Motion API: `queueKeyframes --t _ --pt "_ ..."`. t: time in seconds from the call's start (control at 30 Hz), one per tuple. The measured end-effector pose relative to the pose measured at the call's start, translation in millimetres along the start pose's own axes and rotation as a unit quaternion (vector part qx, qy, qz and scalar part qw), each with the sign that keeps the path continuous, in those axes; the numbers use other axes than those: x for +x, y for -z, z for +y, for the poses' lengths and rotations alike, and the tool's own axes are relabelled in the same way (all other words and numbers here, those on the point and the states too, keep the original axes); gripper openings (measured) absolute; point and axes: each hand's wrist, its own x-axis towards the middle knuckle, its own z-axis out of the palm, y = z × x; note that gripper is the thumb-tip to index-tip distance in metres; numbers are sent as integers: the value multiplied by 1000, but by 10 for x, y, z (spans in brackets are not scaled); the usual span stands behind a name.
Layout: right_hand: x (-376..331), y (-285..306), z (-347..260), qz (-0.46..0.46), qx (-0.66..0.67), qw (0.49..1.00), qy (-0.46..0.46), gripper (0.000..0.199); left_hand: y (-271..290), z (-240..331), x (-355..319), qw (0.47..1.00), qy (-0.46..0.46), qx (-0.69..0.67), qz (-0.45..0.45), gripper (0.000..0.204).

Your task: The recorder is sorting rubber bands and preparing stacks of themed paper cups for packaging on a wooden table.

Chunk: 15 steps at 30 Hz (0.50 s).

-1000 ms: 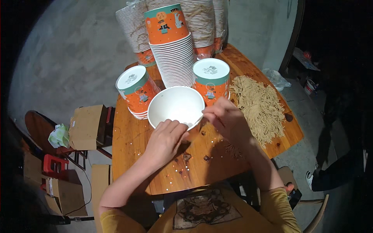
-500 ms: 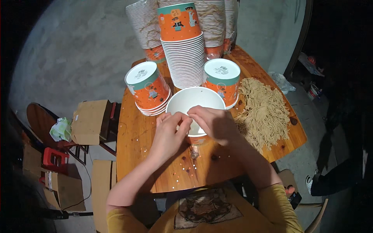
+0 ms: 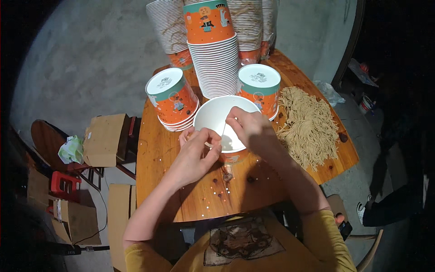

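A round paper tub (image 3: 213, 113), white inside and orange outside, stands mouth up in front of me. My left hand (image 3: 195, 152) is closed at its near left rim, with thumb and forefinger pinched close together. Over the tub's mouth, my right hand (image 3: 253, 129) pinches the upper end of a thin cord (image 3: 224, 129). The cord runs down toward the left fingertips, where its lower end is hidden. To the right lies a large heap of beige cords (image 3: 308, 129).
Upside-down tubs (image 3: 174, 102) stand left, and another short stack (image 3: 259, 88) stands right. A tall tub stack (image 3: 213, 63) rises behind, with wrapped stacks (image 3: 244, 27) farther back. White specks dot the wooden table (image 3: 158, 181). Cardboard boxes (image 3: 106, 140) and a red stool (image 3: 65, 186) are at left.
My right hand has risen away from the left, drawing the thin cord out between them. My left hand stays at the near left rim with its fingers slightly shifted.
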Motion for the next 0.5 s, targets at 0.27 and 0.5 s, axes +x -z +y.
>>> queueKeyframes --t 0.27,0.5 --pt "49 32 -53 -57 7 997 -43 13 -97 -56 -64 993 -100 58 12 30" --pt "146 8 -11 -152 -53 981 -105 19 6 -17 -61 971 -174 166 0 17"
